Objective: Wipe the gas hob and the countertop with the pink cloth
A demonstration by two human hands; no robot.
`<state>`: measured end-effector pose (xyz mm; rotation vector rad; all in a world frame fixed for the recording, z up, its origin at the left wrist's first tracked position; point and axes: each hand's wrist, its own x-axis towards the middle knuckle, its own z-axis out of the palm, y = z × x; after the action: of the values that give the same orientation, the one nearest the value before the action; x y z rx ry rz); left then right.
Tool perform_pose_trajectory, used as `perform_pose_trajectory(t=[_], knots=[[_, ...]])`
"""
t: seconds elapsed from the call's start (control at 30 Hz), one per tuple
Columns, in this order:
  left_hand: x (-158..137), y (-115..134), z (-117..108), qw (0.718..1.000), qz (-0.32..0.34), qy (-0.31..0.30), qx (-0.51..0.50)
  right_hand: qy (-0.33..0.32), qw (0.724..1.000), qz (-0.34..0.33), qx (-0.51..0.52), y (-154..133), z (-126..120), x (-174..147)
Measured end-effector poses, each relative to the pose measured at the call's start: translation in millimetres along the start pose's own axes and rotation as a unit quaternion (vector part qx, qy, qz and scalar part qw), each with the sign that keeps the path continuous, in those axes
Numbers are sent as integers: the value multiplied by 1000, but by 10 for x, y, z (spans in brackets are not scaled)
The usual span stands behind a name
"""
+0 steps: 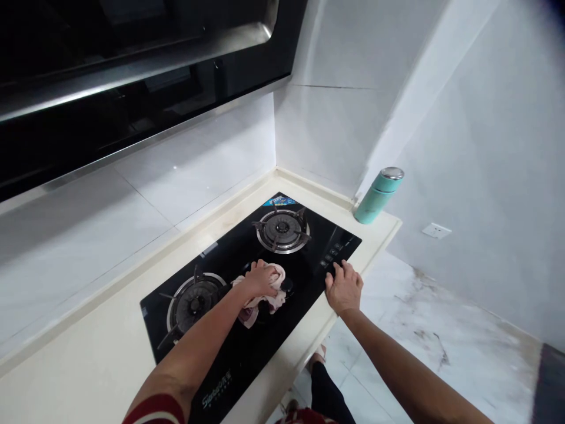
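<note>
My left hand is closed on a pale pink cloth pressed against the black glass gas stove. The cloth lies bunched between the two burners, partly over the dark control knobs. My right hand holds nothing. Its fingers are apart, with the tips on the stove's right edge by the printed panel and the palm on the front of the cream countertop. The far burner stands uncovered, while my left forearm hides part of the near burner.
A mint green bottle with a silver lid stands at the counter's right corner. Above the stove, a black range hood juts out from the tiled wall. A wall socket sits to the right, over the marbled floor.
</note>
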<state>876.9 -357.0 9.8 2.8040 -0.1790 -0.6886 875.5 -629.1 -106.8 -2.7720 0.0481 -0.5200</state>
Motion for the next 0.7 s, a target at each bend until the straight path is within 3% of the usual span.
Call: perform_pose_trajectory(t=[0.27, 0.53, 0.7], knots=[[58, 87, 114, 998, -30, 62, 15, -1, 1000, 0, -21, -22, -20, 11], [215, -505, -255, 978, -116, 173, 6, -3, 1000, 6, -22, -54, -58, 37], [305, -191, -39, 987, -28, 157, -24, -6, 1000, 12, -20, -74, -72, 46]])
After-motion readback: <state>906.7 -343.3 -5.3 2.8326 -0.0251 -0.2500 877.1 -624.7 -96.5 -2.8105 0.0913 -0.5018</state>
